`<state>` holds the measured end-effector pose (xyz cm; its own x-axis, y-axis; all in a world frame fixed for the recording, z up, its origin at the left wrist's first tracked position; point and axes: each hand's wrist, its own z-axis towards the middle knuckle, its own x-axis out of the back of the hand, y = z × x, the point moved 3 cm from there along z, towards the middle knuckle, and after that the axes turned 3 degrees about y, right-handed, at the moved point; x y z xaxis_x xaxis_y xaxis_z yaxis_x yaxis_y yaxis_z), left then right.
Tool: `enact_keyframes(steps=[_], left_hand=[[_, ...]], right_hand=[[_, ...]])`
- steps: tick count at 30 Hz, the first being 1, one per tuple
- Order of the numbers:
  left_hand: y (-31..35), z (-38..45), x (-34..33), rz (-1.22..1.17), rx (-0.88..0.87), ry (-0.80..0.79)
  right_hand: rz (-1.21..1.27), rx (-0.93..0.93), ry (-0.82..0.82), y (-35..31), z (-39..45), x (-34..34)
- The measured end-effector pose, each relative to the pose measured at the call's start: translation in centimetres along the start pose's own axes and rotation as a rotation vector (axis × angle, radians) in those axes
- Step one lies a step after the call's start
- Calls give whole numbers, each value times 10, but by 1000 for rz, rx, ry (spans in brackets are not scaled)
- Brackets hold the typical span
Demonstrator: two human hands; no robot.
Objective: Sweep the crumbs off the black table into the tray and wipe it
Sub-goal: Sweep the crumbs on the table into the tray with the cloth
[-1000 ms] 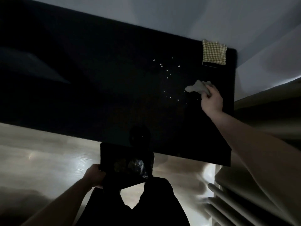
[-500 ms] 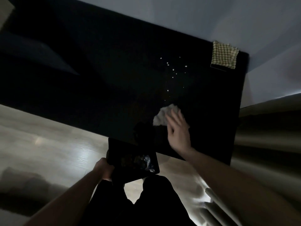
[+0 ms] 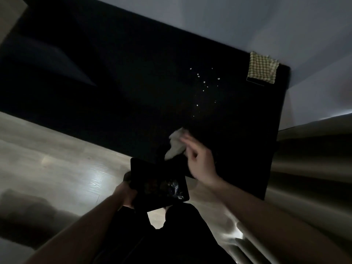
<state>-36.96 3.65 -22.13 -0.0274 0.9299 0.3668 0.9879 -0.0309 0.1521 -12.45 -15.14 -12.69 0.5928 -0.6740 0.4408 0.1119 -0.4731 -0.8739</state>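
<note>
Your table (image 3: 118, 88) is a flat, matte black slab, and a loose scatter of small pale crumbs (image 3: 204, 86) still lies on it toward the far right, well apart from the near edge. At the far right corner sits a square, woven cloth in a yellow-green check (image 3: 262, 68). Your right hand (image 3: 200, 162) is over the near edge of the table, forearm reaching in from the lower right, and its fingers (image 3: 187, 141) curl against a soft, crumpled whitish tissue (image 3: 176, 146), holding it; motion blur hides the exact grip. Your left hand (image 3: 126, 195) grips the left side of a flat, dark rectangular tray (image 3: 152, 174), held just below the table's near edge, with something crinkled and shiny (image 3: 174, 188) in its near right corner. Pale wood-grain floor (image 3: 57, 164) shows beneath.
</note>
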Motion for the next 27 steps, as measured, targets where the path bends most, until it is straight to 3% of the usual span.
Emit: enact_keyframes(steps=[3, 6, 12, 16, 21, 25, 27], left_hand=[[-2, 4, -2, 30, -34, 15], [-9, 16, -5, 17, -51, 39], [-4, 9, -5, -31, -21, 41], [-20, 31, -11, -38, -27, 38], [0, 3, -6, 42, -18, 42], [-5, 8, -5, 47, -13, 42], [-6, 7, -4, 65, -8, 39]], right_hand=[[-95, -10, 181, -3, 59, 48], [-268, -37, 248, 3, 123, 76], [-617, -166, 78, 31, 179, 58], [-621, 29, 64, 31, 121, 22], [-366, 258, -128, 24, 2, -30], [-213, 163, -295, 24, -53, -52], [-165, 84, -279, 20, -57, -44]])
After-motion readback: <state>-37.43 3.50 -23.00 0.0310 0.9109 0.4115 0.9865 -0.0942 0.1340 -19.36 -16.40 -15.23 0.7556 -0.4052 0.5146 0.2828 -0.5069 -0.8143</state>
